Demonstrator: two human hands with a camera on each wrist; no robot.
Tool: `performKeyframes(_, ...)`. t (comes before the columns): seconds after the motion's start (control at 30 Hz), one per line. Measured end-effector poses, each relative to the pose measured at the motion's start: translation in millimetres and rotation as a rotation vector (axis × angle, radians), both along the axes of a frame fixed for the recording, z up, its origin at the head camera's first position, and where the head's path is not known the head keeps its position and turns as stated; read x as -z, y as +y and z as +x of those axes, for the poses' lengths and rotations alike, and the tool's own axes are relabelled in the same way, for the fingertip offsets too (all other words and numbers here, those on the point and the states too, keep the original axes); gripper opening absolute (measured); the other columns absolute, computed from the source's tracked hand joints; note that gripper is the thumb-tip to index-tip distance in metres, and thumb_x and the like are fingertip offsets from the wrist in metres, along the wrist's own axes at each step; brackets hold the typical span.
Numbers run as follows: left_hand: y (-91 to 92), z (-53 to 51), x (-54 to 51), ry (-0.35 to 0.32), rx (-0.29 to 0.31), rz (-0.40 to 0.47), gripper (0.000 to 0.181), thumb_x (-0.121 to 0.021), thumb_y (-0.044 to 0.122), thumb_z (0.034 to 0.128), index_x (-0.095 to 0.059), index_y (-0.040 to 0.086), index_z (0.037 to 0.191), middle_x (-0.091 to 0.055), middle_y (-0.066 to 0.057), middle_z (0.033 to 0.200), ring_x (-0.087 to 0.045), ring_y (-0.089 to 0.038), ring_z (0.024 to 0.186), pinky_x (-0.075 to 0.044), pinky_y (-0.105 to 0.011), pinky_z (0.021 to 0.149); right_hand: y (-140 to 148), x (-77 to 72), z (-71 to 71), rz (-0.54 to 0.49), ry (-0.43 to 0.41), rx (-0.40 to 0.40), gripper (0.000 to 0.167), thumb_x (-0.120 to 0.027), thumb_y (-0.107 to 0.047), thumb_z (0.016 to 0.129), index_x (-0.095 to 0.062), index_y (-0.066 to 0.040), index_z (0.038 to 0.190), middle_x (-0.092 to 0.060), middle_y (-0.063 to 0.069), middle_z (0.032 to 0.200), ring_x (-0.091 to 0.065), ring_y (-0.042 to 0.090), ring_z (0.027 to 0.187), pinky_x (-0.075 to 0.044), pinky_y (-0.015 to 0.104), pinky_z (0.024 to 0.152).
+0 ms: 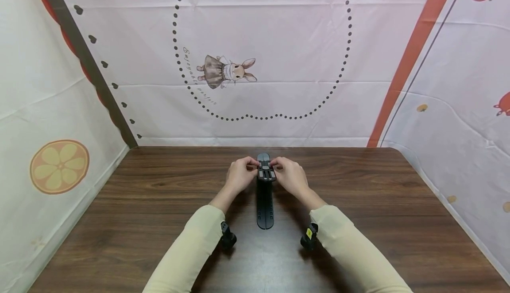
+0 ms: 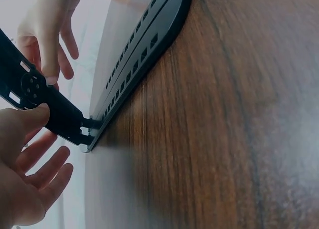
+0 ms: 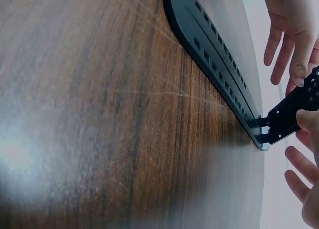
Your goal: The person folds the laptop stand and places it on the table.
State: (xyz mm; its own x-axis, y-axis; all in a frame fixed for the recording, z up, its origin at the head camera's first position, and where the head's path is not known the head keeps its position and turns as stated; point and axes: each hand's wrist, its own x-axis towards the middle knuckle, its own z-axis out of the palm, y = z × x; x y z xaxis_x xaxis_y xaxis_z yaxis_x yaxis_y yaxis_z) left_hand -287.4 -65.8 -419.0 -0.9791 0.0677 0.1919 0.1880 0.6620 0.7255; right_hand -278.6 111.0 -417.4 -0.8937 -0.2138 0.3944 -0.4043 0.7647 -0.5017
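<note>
A black folding stand point(image 1: 265, 204) rests on the table, its long slotted base point(image 3: 214, 64) lying flat and pointing towards me. At the far end a hinged plate point(image 2: 65, 112) rises at a slant from the base. My left hand point(image 1: 240, 174) pinches the left edge of the upper part between thumb and fingers, the thumb lying on the plate's face in the left wrist view. From the other side my right hand point(image 1: 291, 175) pinches the right edge in the same way. The lower fingers of both hands hang loose beside the plate.
The brown wooden table point(image 1: 159, 195) ends at a back edge just beyond the stand. White printed cloth point(image 1: 279, 63) hangs behind it and on both sides. A small black wrist camera point(image 1: 228, 236) sits at the left cuff, another point(image 1: 309, 236) at the right.
</note>
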Motion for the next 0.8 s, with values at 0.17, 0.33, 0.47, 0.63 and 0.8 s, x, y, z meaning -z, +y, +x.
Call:
performKeyframes(0.17, -1.4, 1.3, 0.5, -0.014, 0.021, -0.012, 0.015, -0.069, 0.016, 0.0821, -0.067, 0.023, 0.095, -0.069, 0.000, 0.103, -0.065, -0.018, 0.095, -0.050, -0.040, 0.081, 1.1, 1.7, 0.6, 0.057, 0.001, 0.000, 0.020, -0.067, -0.017, 0.083, -0.067, -0.017, 0.104, -0.067, 0.001, 0.104, -0.065, 0.017, 0.093, -0.052, 0.036, 0.075)
performKeyframes(0.33, -3.2, 3.4, 0.1, 0.005, 0.043, -0.048, 0.016, -0.069, 0.015, 0.0813, -0.067, 0.021, 0.095, -0.069, 0.000, 0.103, -0.065, -0.016, 0.093, -0.050, -0.038, 0.081, 2.3, 3.4, 1.5, 0.122, 0.024, -0.016, 0.023, -0.068, -0.016, 0.082, -0.068, -0.019, 0.106, -0.067, 0.000, 0.106, -0.065, 0.017, 0.090, -0.052, 0.035, 0.069)
performKeyframes(0.47, -4.3, 4.5, 0.6, 0.007, 0.058, -0.069, 0.016, -0.069, 0.013, 0.0815, -0.067, 0.021, 0.095, -0.069, 0.001, 0.103, -0.065, -0.016, 0.094, -0.051, -0.038, 0.080, 3.3, 3.4, 3.6, 0.152, 0.039, -0.032, 0.025, -0.068, -0.016, 0.082, -0.068, -0.020, 0.107, -0.067, -0.001, 0.107, -0.064, 0.018, 0.088, -0.051, 0.036, 0.067)
performKeyframes(0.63, -5.4, 4.7, 3.1, 0.001, 0.072, -0.082, 0.016, -0.069, 0.013, 0.0813, -0.067, 0.022, 0.094, -0.069, 0.000, 0.103, -0.065, -0.016, 0.094, -0.051, -0.038, 0.080, 3.8, 2.6, 6.4, 0.160, 0.035, -0.050, 0.025, -0.069, -0.017, 0.082, -0.067, -0.018, 0.106, -0.066, 0.000, 0.108, -0.064, 0.019, 0.090, -0.052, 0.036, 0.068)
performKeyframes(0.8, -5.6, 5.3, 5.4, -0.006, 0.072, -0.087, 0.016, -0.071, 0.012, 0.0798, -0.067, 0.022, 0.092, -0.069, 0.001, 0.103, -0.065, -0.016, 0.095, -0.051, -0.038, 0.080, 4.5, 3.3, 7.4, 0.157, 0.024, -0.064, 0.024, -0.070, -0.017, 0.081, -0.068, -0.018, 0.105, -0.066, 0.000, 0.108, -0.065, 0.018, 0.091, -0.052, 0.036, 0.069)
